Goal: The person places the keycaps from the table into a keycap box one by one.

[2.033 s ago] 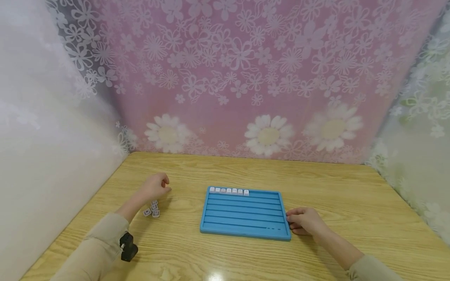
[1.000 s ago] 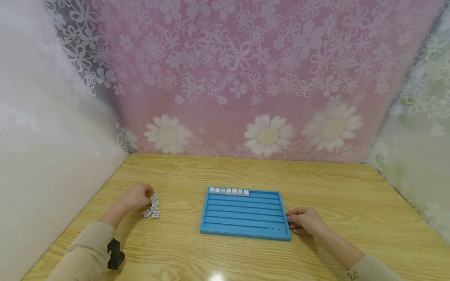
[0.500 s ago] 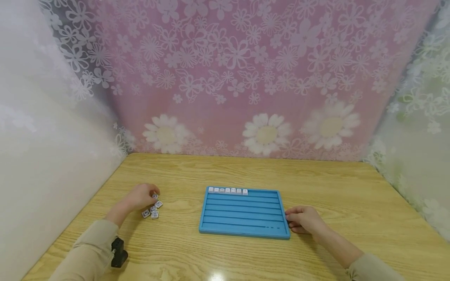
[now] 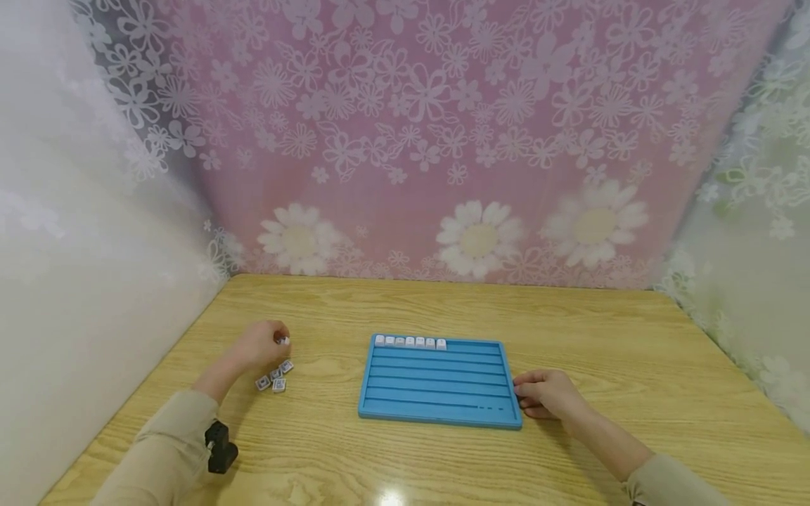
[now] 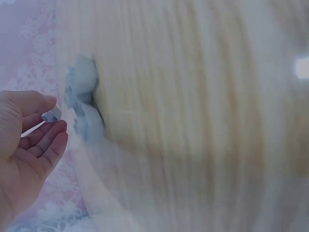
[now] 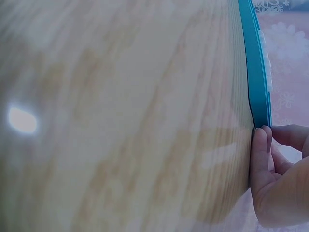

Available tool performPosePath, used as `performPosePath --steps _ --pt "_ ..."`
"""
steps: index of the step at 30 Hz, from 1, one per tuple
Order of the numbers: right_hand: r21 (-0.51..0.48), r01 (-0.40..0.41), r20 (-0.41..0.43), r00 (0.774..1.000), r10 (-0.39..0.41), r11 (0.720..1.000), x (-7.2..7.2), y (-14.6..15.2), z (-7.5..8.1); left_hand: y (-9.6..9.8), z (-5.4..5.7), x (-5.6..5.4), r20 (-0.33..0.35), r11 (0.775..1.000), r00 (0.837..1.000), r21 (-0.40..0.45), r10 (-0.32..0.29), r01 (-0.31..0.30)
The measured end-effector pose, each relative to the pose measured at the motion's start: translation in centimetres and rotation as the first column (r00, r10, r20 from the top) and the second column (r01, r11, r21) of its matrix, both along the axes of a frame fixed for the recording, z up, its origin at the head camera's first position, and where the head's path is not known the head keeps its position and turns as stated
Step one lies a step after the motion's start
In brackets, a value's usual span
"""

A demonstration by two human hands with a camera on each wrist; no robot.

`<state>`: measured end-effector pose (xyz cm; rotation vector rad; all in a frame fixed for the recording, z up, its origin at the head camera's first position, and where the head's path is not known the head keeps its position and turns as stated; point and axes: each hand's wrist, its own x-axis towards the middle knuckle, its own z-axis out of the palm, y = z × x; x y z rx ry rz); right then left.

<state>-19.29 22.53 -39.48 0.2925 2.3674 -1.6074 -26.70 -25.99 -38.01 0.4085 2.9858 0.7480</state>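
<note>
The left grip [image 4: 259, 343] had just lifted a keycap [image 5: 54, 114], pinching it, leaving four loose keycaps [image 4: 279, 385] at five o'clock; the right grip [image 4: 552, 393] pinched the tray's [image 4: 436, 394] three-o'clock edge.

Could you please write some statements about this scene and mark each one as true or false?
1. The left hand holds a small white piece. True.
2. The right hand touches the right edge of the blue tray. True.
3. White pieces are lined up along the tray's near edge. False: the row of pieces is along the far edge.
4. Loose pieces lie right of the tray. False: they lie left of it.
</note>
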Motion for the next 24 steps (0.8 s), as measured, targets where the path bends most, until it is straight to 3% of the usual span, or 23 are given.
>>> performPosePath --steps 9,18,24 --pt "-0.015 -0.024 -0.019 1.0 0.024 1.0 -0.6 0.5 0.1 3.1 1.8 -0.7 0.002 1.0 1.0 0.008 0.023 -0.023" --pt "-0.016 -0.04 -0.011 0.999 0.04 0.999 -1.2 0.8 0.0 5.5 1.6 -1.0 0.001 0.996 1.0 0.084 -0.02 0.02" --pt "-0.022 -0.027 0.013 1.0 0.028 0.999 -1.5 0.9 -0.2 7.1 1.5 -1.1 -0.013 0.995 1.0 0.099 -0.018 0.019"
